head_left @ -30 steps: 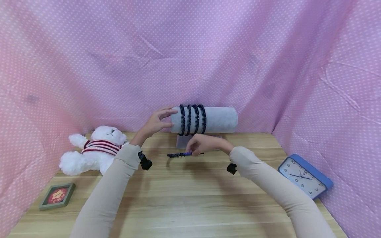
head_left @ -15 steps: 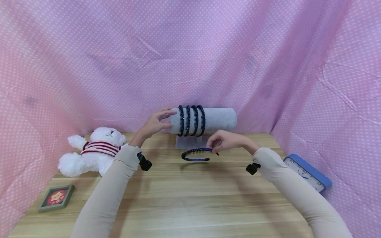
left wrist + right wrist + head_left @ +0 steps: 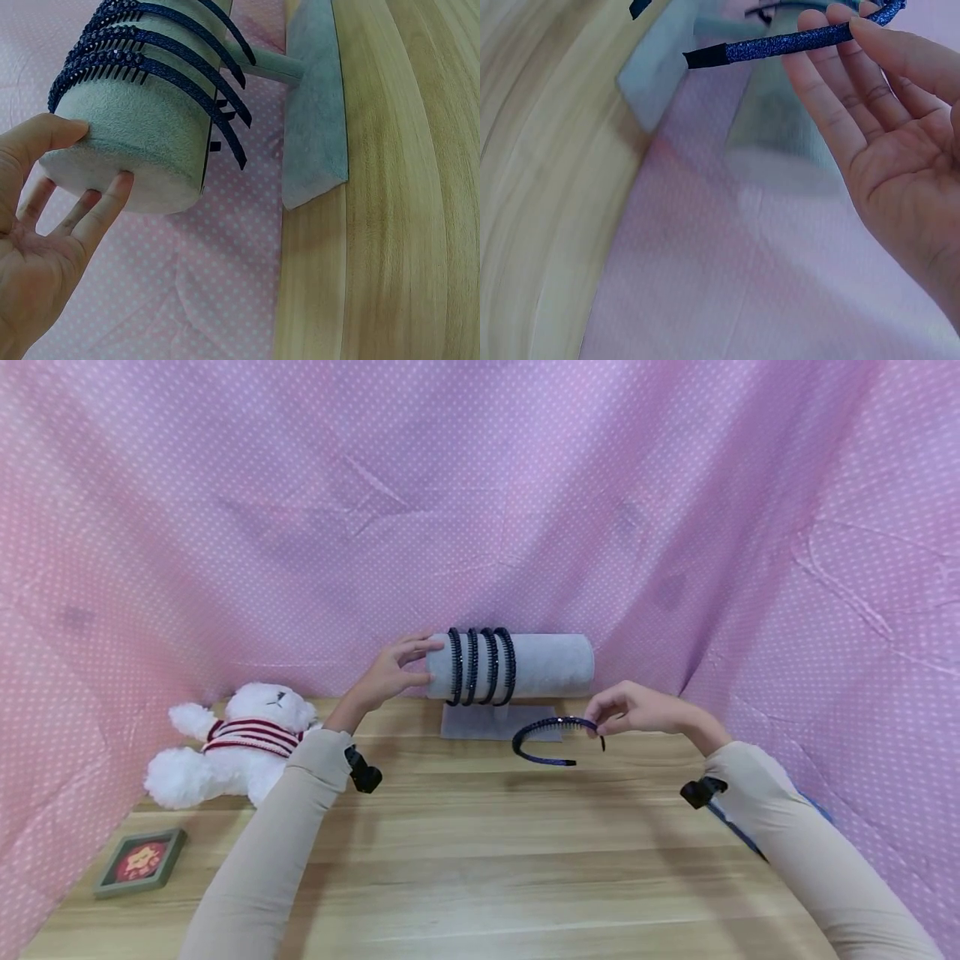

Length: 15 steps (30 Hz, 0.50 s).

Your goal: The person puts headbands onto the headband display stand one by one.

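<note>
A grey, velvety headband stand point(image 3: 553, 664), a horizontal roll on a post and flat base, carries several dark beaded headbands point(image 3: 491, 668) side by side on its left half. My left hand point(image 3: 388, 672) holds the roll's left end; in the left wrist view the thumb lies on its side and fingertips touch the end face point(image 3: 157, 196). To the right and in front of the stand, my right hand point(image 3: 637, 708) pinches one tip region of a glittery dark blue toothed headband point(image 3: 536, 727) between thumb and fingers. That headband hangs above the table, its curve pointing left.
A white teddy bear point(image 3: 255, 735) in a striped sweater lies at the left, behind a small green picture frame point(image 3: 141, 862). The right sleeve mostly covers a blue clock point(image 3: 738, 831). Pink dotted cloth point(image 3: 480, 485) encloses the wooden table point(image 3: 465, 860).
My right hand has moved rightward from the stand's front with the headband, which has turned to show its open curve. My left hand stays at the roll's end.
</note>
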### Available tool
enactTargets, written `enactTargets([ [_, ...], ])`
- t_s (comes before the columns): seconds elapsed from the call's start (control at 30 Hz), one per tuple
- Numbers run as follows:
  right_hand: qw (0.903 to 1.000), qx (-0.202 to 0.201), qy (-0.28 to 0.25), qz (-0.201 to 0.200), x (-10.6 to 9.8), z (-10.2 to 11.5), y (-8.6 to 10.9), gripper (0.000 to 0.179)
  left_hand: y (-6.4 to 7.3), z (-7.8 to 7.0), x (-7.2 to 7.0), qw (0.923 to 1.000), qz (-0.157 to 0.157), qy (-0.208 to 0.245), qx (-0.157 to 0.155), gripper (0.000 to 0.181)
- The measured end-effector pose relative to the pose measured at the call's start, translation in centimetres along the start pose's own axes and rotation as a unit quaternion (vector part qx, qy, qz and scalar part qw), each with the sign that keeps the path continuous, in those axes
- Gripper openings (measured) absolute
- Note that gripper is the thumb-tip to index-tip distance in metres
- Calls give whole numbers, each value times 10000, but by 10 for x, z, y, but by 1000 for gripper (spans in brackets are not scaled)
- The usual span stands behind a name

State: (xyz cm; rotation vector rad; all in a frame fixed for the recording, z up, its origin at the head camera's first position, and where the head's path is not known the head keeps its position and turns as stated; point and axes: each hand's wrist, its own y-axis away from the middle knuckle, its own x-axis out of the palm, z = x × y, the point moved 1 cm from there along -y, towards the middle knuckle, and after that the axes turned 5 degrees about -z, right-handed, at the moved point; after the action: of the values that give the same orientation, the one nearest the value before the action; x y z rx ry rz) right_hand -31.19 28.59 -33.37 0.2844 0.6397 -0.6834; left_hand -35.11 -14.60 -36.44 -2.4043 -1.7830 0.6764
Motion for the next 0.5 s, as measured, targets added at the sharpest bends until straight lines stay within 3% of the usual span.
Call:
enactTargets([
  [0.5, 9925, 604, -125, -1052, -57, -21, 72, 24, -1, 0, 1, 10000, -13, -17, -18, 53],
])
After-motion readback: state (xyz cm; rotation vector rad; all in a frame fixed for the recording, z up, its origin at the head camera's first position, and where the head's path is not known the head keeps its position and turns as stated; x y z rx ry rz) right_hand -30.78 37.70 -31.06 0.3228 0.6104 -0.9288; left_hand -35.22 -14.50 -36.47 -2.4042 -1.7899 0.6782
